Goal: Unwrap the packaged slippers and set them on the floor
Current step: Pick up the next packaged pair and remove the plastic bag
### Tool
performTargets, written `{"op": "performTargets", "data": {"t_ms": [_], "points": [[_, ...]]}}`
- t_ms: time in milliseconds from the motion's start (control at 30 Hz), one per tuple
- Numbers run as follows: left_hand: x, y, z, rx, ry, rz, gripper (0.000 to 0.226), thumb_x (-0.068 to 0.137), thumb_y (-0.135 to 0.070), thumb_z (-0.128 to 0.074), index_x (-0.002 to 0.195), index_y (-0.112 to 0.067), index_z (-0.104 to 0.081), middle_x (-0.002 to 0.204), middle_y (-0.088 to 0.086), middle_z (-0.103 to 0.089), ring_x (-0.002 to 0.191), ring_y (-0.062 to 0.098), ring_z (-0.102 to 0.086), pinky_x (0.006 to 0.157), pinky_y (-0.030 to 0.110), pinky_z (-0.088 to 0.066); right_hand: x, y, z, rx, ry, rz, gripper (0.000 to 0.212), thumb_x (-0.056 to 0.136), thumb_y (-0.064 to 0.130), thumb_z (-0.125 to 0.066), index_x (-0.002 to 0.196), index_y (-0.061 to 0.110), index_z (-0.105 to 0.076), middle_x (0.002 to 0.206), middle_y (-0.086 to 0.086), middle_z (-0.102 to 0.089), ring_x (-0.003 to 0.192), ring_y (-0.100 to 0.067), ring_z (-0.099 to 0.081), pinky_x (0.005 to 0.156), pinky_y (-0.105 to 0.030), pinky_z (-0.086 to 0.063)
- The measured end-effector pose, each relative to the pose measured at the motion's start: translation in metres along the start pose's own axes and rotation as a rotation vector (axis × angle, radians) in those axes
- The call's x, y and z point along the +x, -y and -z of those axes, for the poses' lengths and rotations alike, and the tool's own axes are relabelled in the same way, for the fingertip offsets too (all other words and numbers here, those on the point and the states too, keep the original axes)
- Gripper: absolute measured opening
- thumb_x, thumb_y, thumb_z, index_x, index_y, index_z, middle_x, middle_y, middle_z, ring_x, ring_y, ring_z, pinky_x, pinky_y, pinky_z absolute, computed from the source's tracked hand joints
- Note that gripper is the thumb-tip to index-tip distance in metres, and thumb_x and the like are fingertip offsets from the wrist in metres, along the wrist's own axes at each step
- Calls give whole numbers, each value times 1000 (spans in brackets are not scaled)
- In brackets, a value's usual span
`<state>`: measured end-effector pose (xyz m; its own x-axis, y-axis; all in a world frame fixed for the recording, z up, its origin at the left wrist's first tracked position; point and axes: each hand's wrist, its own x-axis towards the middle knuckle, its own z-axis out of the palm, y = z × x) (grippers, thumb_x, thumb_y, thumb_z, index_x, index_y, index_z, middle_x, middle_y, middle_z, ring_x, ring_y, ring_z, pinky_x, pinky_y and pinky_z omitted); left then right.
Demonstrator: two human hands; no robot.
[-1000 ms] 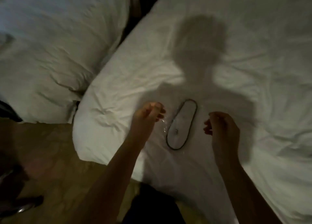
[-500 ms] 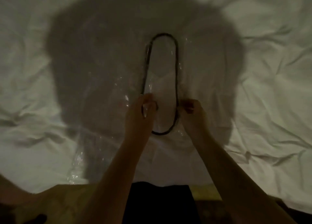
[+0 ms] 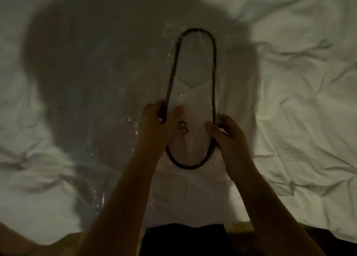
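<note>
A flat white slipper pack (image 3: 194, 93) with dark piping around its edge lies lengthwise on the bed, sealed in a clear, glinting plastic wrapper (image 3: 127, 124) that spreads out to its left. My left hand (image 3: 157, 124) pinches the pack's left edge, thumb on top. On the lower right edge my right hand (image 3: 228, 134) grips it, thumb on the white upper. A small dark emblem shows between the two thumbs. The scene is dim, and my own shadow covers the pack.
The white, wrinkled bed sheet (image 3: 289, 101) fills the view. Its front edge (image 3: 280, 223) runs along the bottom, with brown floor (image 3: 63, 244) beneath it. My dark clothing (image 3: 183, 240) is at the bottom centre.
A second ago my hands hovered open on either side of the pack, seen from farther back. They have closed on its two edges, and the view has moved in close over the bed.
</note>
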<state>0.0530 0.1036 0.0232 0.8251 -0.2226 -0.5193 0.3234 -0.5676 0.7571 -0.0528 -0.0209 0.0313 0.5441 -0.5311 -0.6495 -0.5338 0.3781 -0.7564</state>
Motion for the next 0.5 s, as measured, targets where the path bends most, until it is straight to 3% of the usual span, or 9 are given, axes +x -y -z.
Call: {"op": "performTargets", "data": {"t_ms": [100, 267, 333, 400, 500], "points": [[-6, -46, 15, -175, 29, -20, 23, 79, -43, -67, 99, -32, -62, 105, -2, -68, 92, 12, -68, 75, 34, -58, -13, 47, 2, 30, -3, 80, 18, 87, 13, -65, 102, 22, -65, 92, 1, -68, 78, -10, -68, 75, -31, -58], [-31, -153, 58, -442, 64, -133, 31, 86, -23, -66, 114, -15, -56, 91, 1, -73, 78, 14, -72, 63, 28, -57, -52, 156, 4, 48, 14, 259, 24, 85, 14, -67, 109, 14, -65, 98, -8, -69, 85, -19, -69, 78, -35, -58], [-47, -207, 81, -496, 65, -236, 31, 85, -21, -66, 114, -14, -55, 80, 1, -74, 68, 15, -71, 59, 29, -55, -74, 209, 6, 43, 36, 369, 12, 84, 16, -69, 96, 16, -66, 93, -11, -65, 83, -23, -66, 76, -35, -56], [-68, -265, 107, -541, 61, -353, 30, 85, -16, -66, 113, -11, -54, 67, 0, -69, 55, 14, -66, 52, 27, -52, -103, 266, 9, 87, 71, 469, 6, 84, 13, -68, 89, 14, -64, 87, -10, -57, 79, -16, -62, 77, -33, -53], [-114, -349, 149, -576, 49, -525, 28, 86, -14, -65, 112, -12, -54, 67, 1, -69, 53, 15, -65, 52, 26, -53, -158, 347, 17, 47, 108, 645, 30, 82, 24, -71, 109, 12, -65, 88, -8, -63, 85, -19, -67, 86, -36, -55]]}}
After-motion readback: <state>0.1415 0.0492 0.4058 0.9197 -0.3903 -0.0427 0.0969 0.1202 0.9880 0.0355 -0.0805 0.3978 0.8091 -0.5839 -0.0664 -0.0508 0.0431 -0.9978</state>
